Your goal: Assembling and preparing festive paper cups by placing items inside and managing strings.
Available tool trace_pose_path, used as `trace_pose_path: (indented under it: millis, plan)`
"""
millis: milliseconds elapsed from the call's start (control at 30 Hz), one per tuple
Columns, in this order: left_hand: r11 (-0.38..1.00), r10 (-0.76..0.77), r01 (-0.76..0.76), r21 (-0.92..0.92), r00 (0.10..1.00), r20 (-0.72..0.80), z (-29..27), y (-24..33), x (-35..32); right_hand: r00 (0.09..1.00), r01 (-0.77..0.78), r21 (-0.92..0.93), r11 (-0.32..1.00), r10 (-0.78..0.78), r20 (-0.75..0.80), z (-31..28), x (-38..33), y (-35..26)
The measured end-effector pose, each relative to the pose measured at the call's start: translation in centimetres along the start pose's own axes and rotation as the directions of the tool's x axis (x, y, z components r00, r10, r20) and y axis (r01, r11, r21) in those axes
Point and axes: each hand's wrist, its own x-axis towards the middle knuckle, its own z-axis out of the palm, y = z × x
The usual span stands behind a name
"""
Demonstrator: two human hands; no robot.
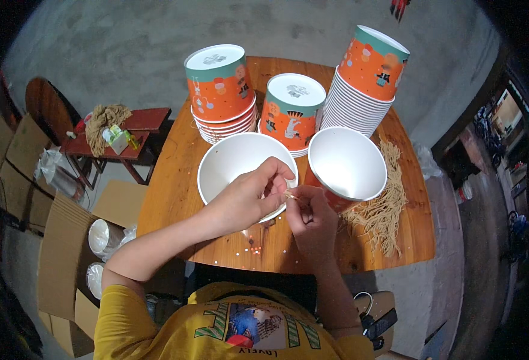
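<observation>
My left hand (249, 195) reaches over the front of a white-lined paper bucket (216, 168), with its thumb and fingers pinched together. Close against it, my right hand (314, 219) is closed too. A small tan bit of string (288, 194) shows between the fingertips of both hands; its ends are mostly hidden. To the right stands another open bucket (345, 159), white inside with an orange outside. A bundle of loose tan strings (381, 207) lies beside and partly behind it. Several small white and orange beads (252, 251) are scattered near the table's front edge.
Behind the open buckets stand upside-down orange and green buckets: a left stack (219, 90), a middle one (293, 117) and a tall right stack (357, 90). The wooden table (174, 204) has a curved edge. Cardboard boxes (66, 252) and a red bench (150, 120) are at left.
</observation>
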Motion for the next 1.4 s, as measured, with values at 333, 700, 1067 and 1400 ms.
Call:
trace_pose_path:
  millis: [333, 700, 1067, 1400]
  plan:
    - [0.983, 0.014, -0.013, 0.181, 1.0, -0.001, 0.2, 1.0, -0.2, 0.999, 0.037, -0.074, 0.997, -0.038, -0.011, -0.6, 0.4, -0.1]
    - [0.97, -0.077, 0.069, 0.234, 0.997, 0.026, -0.3, 0.4, -0.1, 1.0, -0.029, 0.124, 0.992, 0.028, 0.014, -0.5, 0.5, 0.8]
    - [0.884, 0.15, -0.141, 0.446, 0.989, 0.014, 0.1, -0.3, -0.3, 0.999, -0.044, 0.212, 0.976, 0.038, 0.034, -0.4, 0.4, 1.4]
    - [0.822, 0.215, -0.197, 0.535, 0.976, 0.03, 0.2, 0.5, -0.5, 0.988, -0.142, 0.313, 0.939, 0.117, 0.099, -0.5, 0.0, 2.2]
